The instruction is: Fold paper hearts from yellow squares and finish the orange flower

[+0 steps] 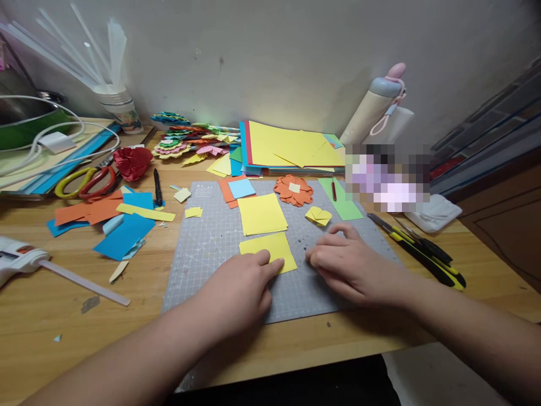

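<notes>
My left hand [249, 282] rests on a yellow paper piece [270, 251] on the grey cutting mat [203, 282]. Its extended finger presses the sheet down and other fingers are bent. My right hand [346, 265] is over the mat just right of that paper, apart from it, with fingers curled in and nothing visible in them. Behind the pressed piece lies a stack of yellow paper squares [262, 214]. A folded yellow paper piece [318, 216] and an orange paper flower [287, 192] with a pale square at its centre sit farther back.
Coloured sheets [291, 144] and finished paper flowers [181, 144] lie along the wall. At left are scissors [91, 183], blue paper scraps [127, 234] and a glue gun [21, 259]. A yellow-black utility knife [422, 254] lies right; a bottle [372, 107] leans on the wall.
</notes>
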`<state>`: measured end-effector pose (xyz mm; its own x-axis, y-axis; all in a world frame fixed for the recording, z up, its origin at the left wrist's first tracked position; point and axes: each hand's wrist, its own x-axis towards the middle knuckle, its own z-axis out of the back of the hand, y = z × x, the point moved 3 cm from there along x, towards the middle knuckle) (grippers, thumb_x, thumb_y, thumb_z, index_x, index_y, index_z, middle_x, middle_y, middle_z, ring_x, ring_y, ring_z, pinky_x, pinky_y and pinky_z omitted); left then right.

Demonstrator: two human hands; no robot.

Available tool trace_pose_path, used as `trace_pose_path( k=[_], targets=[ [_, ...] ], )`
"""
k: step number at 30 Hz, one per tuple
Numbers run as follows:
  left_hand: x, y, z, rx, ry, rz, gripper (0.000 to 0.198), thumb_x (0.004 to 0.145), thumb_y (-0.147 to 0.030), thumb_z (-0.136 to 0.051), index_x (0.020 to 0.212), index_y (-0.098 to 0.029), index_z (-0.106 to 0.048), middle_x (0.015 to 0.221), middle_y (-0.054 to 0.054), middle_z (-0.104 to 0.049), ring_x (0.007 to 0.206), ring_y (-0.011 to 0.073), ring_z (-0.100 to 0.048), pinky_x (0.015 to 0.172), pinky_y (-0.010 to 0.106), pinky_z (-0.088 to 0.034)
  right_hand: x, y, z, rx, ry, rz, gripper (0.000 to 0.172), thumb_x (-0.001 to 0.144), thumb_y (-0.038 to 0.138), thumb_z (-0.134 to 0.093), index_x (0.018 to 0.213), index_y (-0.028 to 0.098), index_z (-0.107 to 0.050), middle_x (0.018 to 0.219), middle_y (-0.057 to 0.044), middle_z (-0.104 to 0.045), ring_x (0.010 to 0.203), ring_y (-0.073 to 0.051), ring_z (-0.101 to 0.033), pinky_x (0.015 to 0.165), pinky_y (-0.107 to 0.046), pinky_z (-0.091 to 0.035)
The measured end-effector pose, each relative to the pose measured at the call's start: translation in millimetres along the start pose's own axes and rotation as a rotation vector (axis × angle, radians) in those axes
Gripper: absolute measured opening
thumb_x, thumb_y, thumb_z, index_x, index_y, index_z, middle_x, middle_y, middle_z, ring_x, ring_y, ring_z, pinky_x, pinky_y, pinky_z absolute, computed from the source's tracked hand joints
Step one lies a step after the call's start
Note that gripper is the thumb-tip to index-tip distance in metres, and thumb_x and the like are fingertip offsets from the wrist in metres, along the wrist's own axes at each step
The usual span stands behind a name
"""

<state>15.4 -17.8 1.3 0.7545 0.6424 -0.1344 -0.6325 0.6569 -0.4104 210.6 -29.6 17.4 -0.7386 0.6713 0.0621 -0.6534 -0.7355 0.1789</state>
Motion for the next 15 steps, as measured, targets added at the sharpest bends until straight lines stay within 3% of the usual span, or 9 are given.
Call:
trace_pose_path(
  k=[5,10,15],
  targets=[
    [3.3,8.5,1.3,-0.145,-0.112,0.116,0.019,0.083,-0.028,-0.050,0.096,-0.019,-0.060,0.097,0.005,-0.055,0.080,0.0183,-0.057,0.072,0.032,-0.046,21.0,9.0,-16.6,0.099,-0.028,-0.008,0.020,0.087,0.019,-0.049,0.105,0.017,-0.055,0.115,-0.010,-0.060,0.104,-0.021,-0.050,0.090,-0.039,-0.036],
    [5.2,8.8,3.9,-0.136,-0.227,0.084,0.011,0.083,-0.025,-0.051,0.086,-0.018,-0.059,0.091,0.005,-0.059,0.083,0.0194,-0.056,0.072,0.033,-0.046,35.1,8.7,-25.5,0.044,-0.131,0.103,0.020,0.091,0.017,-0.043,0.091,0.016,-0.062,0.092,-0.009,-0.065,0.086,-0.019,-0.055,0.076,-0.034,-0.040],
    [-1.7,5.2,20.4,-0.233,-0.460,0.050,0.010,0.083,-0.018,-0.049,0.076,-0.018,-0.056,0.077,0.002,-0.059,0.075,0.0161,-0.053,0.068,0.030,-0.042,48.6,11.8,-9.5,0.326,-0.207,0.001,0.013,0.087,0.018,-0.047,0.084,0.017,-0.060,0.079,-0.004,-0.063,0.074,-0.016,-0.054,0.070,-0.030,-0.041]
  ],
)
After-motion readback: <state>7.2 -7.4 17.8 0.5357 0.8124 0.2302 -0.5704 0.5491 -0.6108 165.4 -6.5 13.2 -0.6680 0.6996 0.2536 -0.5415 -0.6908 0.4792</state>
